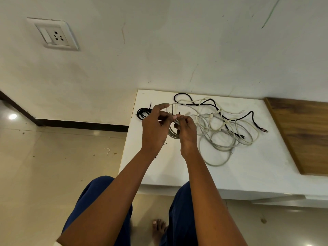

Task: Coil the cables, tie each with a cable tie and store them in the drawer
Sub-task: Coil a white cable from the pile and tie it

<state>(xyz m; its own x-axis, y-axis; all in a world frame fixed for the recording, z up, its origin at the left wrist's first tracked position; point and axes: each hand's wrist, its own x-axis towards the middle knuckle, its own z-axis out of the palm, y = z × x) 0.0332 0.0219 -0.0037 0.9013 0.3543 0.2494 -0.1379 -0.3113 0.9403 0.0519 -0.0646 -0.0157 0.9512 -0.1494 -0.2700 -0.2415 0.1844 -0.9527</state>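
Note:
Both hands are raised over the left part of a white table (248, 167). My left hand (154, 128) and my right hand (186, 132) together hold a small coil of grey-white cable (172, 134), with a thin black cable tie (172, 108) sticking up between the fingers. One strand of the cable runs from my left fingertips back into a loose tangle of white, grey and black cables (223, 125) on the table to the right. A black cable coil with a tie on it (144, 111) lies at the table's left edge, behind my left hand.
A wooden panel (305, 135) adjoins the table on the right. The wall behind carries a white power socket (55, 35). Tiled floor lies to the left, with a small white hook (107, 150) on it. Another black tie (164, 144) pokes out below my left hand.

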